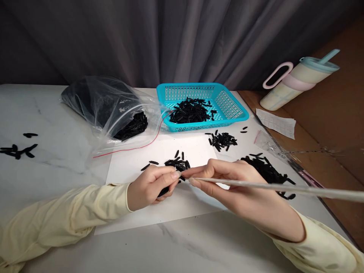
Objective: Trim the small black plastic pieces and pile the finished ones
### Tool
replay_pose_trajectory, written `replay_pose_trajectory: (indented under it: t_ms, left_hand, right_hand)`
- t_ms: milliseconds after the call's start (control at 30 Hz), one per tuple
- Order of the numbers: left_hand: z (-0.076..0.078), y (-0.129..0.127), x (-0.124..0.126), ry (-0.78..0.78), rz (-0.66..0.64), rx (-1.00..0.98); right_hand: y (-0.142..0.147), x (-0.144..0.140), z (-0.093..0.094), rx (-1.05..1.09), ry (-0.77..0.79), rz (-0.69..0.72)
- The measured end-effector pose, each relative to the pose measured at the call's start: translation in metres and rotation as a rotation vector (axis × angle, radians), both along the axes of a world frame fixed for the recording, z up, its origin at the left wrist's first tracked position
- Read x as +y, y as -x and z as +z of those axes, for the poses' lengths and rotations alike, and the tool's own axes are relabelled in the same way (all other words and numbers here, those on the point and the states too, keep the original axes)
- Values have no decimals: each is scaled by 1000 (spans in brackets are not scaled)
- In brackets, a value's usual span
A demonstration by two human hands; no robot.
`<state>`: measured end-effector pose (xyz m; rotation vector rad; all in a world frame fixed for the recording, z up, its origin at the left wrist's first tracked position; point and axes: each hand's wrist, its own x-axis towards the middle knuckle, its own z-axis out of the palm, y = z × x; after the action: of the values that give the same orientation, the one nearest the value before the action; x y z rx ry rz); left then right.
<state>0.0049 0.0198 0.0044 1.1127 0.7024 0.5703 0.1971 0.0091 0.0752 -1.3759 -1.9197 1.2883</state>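
My left hand is closed, pinching a small slender black piece between thumb and finger. More black pieces show inside its curled fingers. Thumb and fingers of my right hand are closed on a thin pale rod that runs off past the right edge. The rod's narrow end meets the pinched black piece; whether it goes into it, I cannot tell. Just beyond my fingertips, a small pile of black pieces lies on a white sheet of paper.
A blue basket and a clear zip bag, both holding black pieces, stand at the back. Other piles lie right and left. Farther right are a tumbler, a paper slip and a small bag of thin wires.
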Motion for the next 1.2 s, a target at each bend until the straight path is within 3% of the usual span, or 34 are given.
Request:
replay_pose_trajectory:
  t_ms: [200,400,533,633,800,1000,1100,1200]
  left_hand:
    - [2,-1,0,182,18,-11]
    - [5,-2,2,224,64,5]
    - [6,-3,4,233,70,24]
    - [5,-2,4,230,69,28]
    - [4,-2,0,207,33,10]
    - [3,0,-1,141,-6,-2]
    - [3,0,-1,135,7,3]
    - [4,-1,-1,132,35,13]
  right_hand:
    - [3,-18,-17,-157,-329,97]
    - [9,-25,-37,-218,-681,144]
    - [10,-25,-51,-215,-822,108]
    - [10,-24,-57,-182,-837,93]
    - [12,-22,-51,-101,-603,17]
    - [10,-6,-20,167,-62,-184]
    - [4,3,-8,247,150,-179]
    - [0,5,-4,221,204,-146]
